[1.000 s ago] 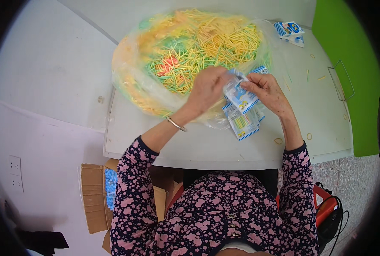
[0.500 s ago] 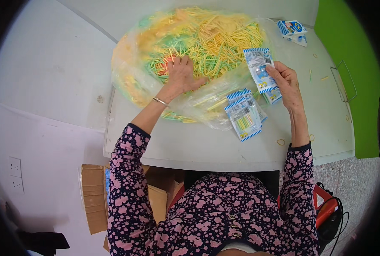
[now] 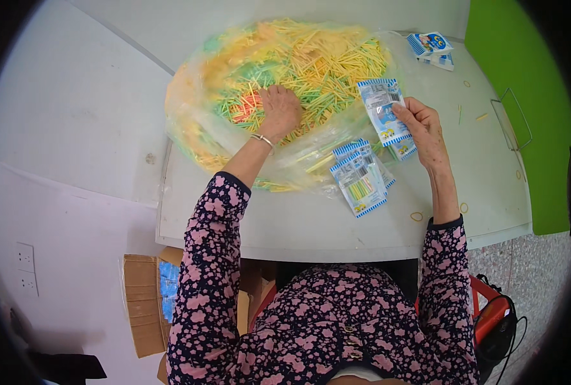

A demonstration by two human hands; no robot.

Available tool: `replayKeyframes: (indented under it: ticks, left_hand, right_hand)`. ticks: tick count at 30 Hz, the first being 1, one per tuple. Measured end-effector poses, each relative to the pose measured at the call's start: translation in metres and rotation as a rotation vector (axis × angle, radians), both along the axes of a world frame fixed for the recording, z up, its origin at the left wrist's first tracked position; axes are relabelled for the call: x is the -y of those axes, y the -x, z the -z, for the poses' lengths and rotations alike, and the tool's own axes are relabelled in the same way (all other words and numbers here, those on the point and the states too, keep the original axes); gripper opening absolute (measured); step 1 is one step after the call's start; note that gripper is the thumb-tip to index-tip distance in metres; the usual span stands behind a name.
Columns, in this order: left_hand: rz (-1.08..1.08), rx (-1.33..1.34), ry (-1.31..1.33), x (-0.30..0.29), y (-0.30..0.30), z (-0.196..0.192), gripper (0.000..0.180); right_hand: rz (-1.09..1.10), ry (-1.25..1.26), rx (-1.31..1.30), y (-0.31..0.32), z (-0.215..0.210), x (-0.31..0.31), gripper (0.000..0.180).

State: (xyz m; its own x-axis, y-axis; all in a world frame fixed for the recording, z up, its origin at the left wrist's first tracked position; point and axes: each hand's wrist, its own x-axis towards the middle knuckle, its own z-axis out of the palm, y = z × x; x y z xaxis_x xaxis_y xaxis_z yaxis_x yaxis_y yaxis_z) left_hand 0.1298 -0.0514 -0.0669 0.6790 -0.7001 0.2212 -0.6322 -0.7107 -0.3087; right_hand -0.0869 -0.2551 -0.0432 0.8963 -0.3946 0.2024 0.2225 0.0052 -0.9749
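A big clear plastic bag (image 3: 189,138) lies open on the table, full of thin yellow, green and orange sticks (image 3: 337,61). My left hand (image 3: 281,112) is down in them beside a small patch of red sticks (image 3: 248,108). Its fingers curl into the pile, and the tips are hidden. My right hand (image 3: 424,128) pinches a small blue-and-white packet (image 3: 383,110) between thumb and fingers, at the bag's right edge. Below it, several similar packets (image 3: 361,186) lie overlapping on the table, the top one showing coloured sticks through its window.
More packets (image 3: 430,43) lie at the far right. Rubber bands (image 3: 416,217) and a few loose sticks (image 3: 482,117) are scattered on the table's right side, near a wire handle (image 3: 519,122). A cardboard box (image 3: 145,301) with blue packets stands below left.
My left hand has shifted slightly right in the sticks, its thumb no longer stretched out to the side. The right hand still holds its packet in nearly the same place. The view has shifted a little.
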Motion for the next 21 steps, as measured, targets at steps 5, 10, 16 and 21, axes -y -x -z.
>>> replayKeyframes:
  ticks: [5,10,16,21]
  left_hand:
    - [0.0,0.01,-0.01,-0.007,0.007,-0.004,0.027]
    - [0.034,0.02,0.059,-0.013,0.015,-0.006,0.024]
    - [0.103,0.207,-0.039,0.008,0.013,-0.004,0.02]
    - [0.02,0.149,0.003,0.004,0.002,-0.005,0.017]
  right_hand:
    - [0.016,-0.007,-0.001,0.001,0.002,0.002,0.02]
    - [-0.005,0.017,0.005,-0.002,0.004,0.002,0.019]
    - [-0.027,0.007,0.0,-0.003,-0.002,-0.006,0.019]
    - [-0.025,-0.026,0.021,-0.001,-0.003,-0.005,0.019]
